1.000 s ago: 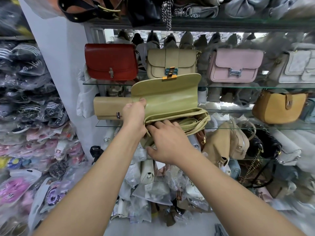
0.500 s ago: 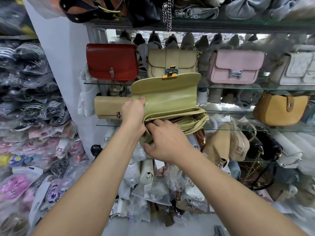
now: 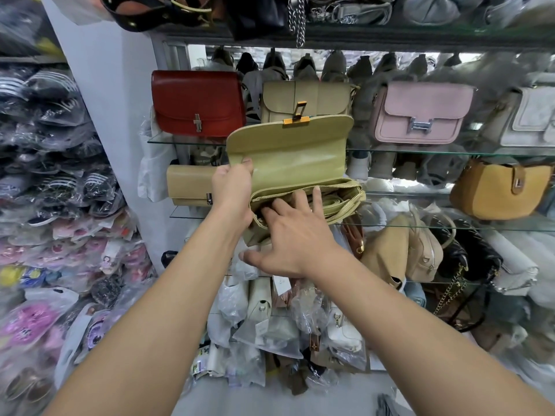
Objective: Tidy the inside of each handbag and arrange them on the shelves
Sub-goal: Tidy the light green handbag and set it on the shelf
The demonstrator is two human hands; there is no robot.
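Observation:
I hold an olive-green handbag (image 3: 288,157) in front of the glass shelves, its flap lifted upright with a gold clasp on the top edge. My left hand (image 3: 232,192) grips the bag's left side, thumb on the flap's inner face. My right hand (image 3: 289,232) has its fingers spread and pushed into the unzipped main pocket, pressing on the folded green strap (image 3: 333,202) inside. The bag's lower body is hidden behind my right hand.
Upper glass shelf (image 3: 420,151) carries a red bag (image 3: 198,103), a beige bag (image 3: 306,99), a pink bag (image 3: 420,112) and a pale grey bag (image 3: 531,121). A tan clutch (image 3: 189,184) and mustard bag (image 3: 498,190) sit lower. Wrapped bags pile below; bagged slippers (image 3: 60,205) fill the left.
My right hand has opened its fingers and pushed deeper into the bag's zipped pocket. The bag and left hand have barely moved.

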